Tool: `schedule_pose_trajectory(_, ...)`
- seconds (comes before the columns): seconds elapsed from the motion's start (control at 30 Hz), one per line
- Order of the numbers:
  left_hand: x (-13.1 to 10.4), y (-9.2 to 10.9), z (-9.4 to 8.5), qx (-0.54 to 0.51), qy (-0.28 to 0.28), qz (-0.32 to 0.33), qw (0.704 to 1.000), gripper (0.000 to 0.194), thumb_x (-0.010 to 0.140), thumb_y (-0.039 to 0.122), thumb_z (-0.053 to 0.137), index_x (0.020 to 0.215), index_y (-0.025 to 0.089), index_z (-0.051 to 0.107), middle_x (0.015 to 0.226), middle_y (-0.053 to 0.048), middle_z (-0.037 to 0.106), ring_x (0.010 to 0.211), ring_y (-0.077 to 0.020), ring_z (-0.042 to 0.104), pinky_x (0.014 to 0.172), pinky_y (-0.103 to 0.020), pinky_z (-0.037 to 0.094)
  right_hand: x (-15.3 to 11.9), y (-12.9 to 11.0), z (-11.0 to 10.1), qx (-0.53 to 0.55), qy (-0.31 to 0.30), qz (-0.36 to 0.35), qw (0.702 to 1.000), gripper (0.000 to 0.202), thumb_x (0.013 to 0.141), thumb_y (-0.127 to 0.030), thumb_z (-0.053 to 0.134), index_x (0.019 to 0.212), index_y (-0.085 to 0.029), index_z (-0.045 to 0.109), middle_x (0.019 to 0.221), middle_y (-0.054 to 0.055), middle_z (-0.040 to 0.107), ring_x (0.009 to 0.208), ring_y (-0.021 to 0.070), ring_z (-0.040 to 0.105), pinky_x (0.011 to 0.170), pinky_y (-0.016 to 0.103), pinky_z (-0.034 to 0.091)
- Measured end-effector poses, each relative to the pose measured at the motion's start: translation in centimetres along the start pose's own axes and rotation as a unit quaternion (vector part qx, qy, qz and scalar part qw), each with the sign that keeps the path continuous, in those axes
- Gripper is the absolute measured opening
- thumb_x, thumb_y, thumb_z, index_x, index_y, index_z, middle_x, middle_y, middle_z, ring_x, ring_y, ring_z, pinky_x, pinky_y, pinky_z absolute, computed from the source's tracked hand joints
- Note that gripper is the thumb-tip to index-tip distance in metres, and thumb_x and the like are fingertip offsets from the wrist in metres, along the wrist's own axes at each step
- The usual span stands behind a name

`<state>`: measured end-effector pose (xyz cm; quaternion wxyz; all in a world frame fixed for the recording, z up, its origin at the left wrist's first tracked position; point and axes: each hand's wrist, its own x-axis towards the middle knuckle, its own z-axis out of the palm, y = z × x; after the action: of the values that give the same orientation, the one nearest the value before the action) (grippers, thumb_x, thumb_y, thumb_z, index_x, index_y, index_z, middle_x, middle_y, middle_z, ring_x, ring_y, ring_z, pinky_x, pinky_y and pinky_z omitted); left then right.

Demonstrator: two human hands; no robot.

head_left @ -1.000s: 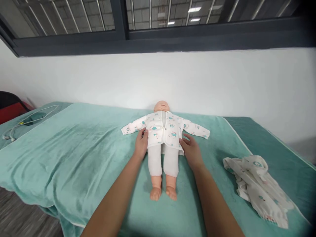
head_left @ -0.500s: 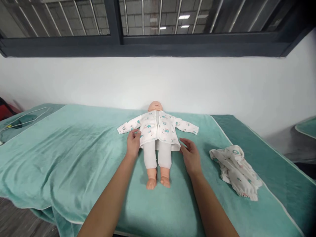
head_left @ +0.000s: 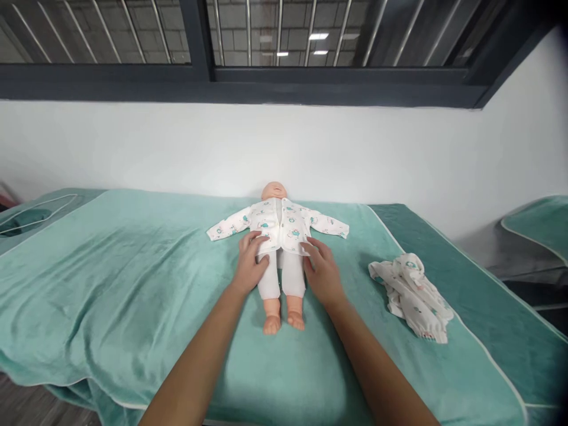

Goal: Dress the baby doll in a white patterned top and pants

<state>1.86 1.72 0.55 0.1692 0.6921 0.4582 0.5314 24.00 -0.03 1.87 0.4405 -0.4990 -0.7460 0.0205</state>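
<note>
A baby doll (head_left: 272, 313) lies on its back with its head toward the wall. It wears white pants (head_left: 293, 275) and a white printed jacket (head_left: 293, 220) whose sleeves spread out to both sides. The jacket's front edges meet loosely, with a narrow gap at the chest. Resting on the lower left of the jacket, my left hand (head_left: 249, 263) has its thumb apart from the fingers, over the pants leg. My right hand (head_left: 323, 271) lies at the jacket's lower right hem, fingers and thumb apart. Neither hand visibly grips the cloth.
Green fabric (head_left: 146, 284) covers the bed, wrinkled on the left. A crumpled printed garment (head_left: 415, 296) lies to the right of the doll. Behind stand a white wall (head_left: 177, 148) and a dark window frame (head_left: 284, 89). A thin white cord (head_left: 44, 207) is at far left.
Both hands have moved inward from the jacket's sides onto its lower front. The jacket's hem now lies higher and flatter on the right. The view has shifted slightly to the right.
</note>
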Motion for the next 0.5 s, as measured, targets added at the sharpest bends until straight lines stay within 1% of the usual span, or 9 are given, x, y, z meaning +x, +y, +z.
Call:
schedule_pose_trajectory(0.03,0.0,0.0,0.1,0.010,0.005,0.002,1.000,0.043,0.078,0.013,0.059,0.119,0.025,0.063,0.135,-0.009,0.051,0.133,-0.0271,0.042,0.116,-0.046,0.032,0.6,0.0,0.3,0.002,-0.002,-0.017,1.000,0.040,0.093,-0.017,0.046,0.126,-0.029,0.063,0.135,0.009,0.059,0.127,0.0286,0.052,0.106,0.051,0.045)
schedule_pose_trajectory(0.1,0.1,-0.1,0.2,0.022,0.030,-0.001,0.999,0.034,0.081,0.015,0.058,0.113,0.025,0.066,0.130,-0.009,0.054,0.129,-0.0263,0.046,0.114,-0.045,0.034,1.4,0.0,0.7,0.011,0.006,-0.032,0.999,0.036,0.093,-0.017,0.045,0.121,-0.028,0.066,0.126,0.009,0.062,0.120,0.0276,0.056,0.102,0.048,0.048)
schedule_pose_trajectory(0.17,0.2,-0.1,0.3,0.018,0.058,-0.009,0.998,0.023,0.086,0.020,0.057,0.107,0.024,0.067,0.125,-0.009,0.058,0.124,-0.0249,0.051,0.111,-0.042,0.038,1.7,0.2,1.0,0.024,0.025,-0.021,0.999,0.031,0.093,-0.020,0.047,0.114,-0.026,0.069,0.115,0.009,0.063,0.111,0.0269,0.058,0.097,0.046,0.049)
schedule_pose_trajectory(0.23,0.4,-0.2,0.4,0.000,0.082,-0.023,0.996,0.018,0.091,0.027,0.054,0.102,0.024,0.067,0.118,-0.009,0.061,0.117,-0.0237,0.055,0.106,-0.040,0.041,1.4,0.5,1.0,0.048,0.039,0.009,0.998,0.027,0.093,-0.021,0.048,0.110,-0.025,0.069,0.107,0.009,0.062,0.104,0.0254,0.060,0.091,0.043,0.051)
schedule_pose_trajectory(0.3,0.6,-0.4,0.3,-0.025,0.111,-0.062,0.992,0.019,0.094,0.033,0.051,0.100,0.023,0.066,0.111,-0.008,0.064,0.108,-0.0225,0.059,0.100,-0.038,0.044,1.0,0.6,0.7,0.090,0.041,0.044,0.994,0.025,0.094,-0.022,0.049,0.109,-0.024,0.069,0.103,0.007,0.061,0.097,0.0230,0.061,0.085,0.039,0.051)
schedule_pose_trajectory(0.37,0.7,-0.6,0.3,-0.051,0.153,-0.124,0.979,0.023,0.095,0.037,0.048,0.100,0.022,0.064,0.102,-0.007,0.066,0.097,-0.0212,0.060,0.093,-0.036,0.047,0.8,0.7,0.5,0.131,0.041,0.073,0.988,0.023,0.094,-0.022,0.049,0.106,-0.023,0.068,0.100,0.006,0.062,0.093,0.0210,0.061,0.080,0.036,0.051)
schedule_pose_trajectory(0.43,0.8,-0.8,0.2,-0.070,0.183,-0.172,0.965,0.023,0.095,0.037,0.047,0.099,0.021,0.063,0.096,-0.005,0.066,0.090,-0.0203,0.060,0.087,-0.034,0.048,0.8,0.7,0.4,0.149,0.043,0.090,0.984,0.021,0.093,-0.022,0.050,0.105,-0.023,0.067,0.098,0.005,0.064,0.092,0.0203,0.060,0.079,0.034,0.051)
schedule_pose_trajectory(0.47,0.8,-0.8,0.1,-0.072,0.184,-0.175,0.964,0.020,0.094,0.035,0.048,0.098,0.021,0.062,0.095,-0.005,0.066,0.089,-0.0201,0.060,0.086,-0.034,0.048,0.8,0.8,0.4,0.149,0.044,0.090,0.984,0.021,0.091,-0.020,0.051,0.105,-0.023,0.067,0.097,0.005,0.063,0.092,0.0201,0.060,0.079,0.034,0.050)
schedule_pose_trajectory(0.5,0.7,-0.8,0.1,-0.068,0.175,-0.162,0.969,0.017,0.092,0.031,0.049,0.097,0.021,0.062,0.096,-0.005,0.066,0.090,-0.0201,0.060,0.086,-0.034,0.047,0.9,0.8,0.4,0.145,0.046,0.085,0.985,0.023,0.090,-0.018,0.051,0.105,-0.023,0.067,0.097,0.004,0.063,0.091,0.0200,0.059,0.079,0.034,0.050)
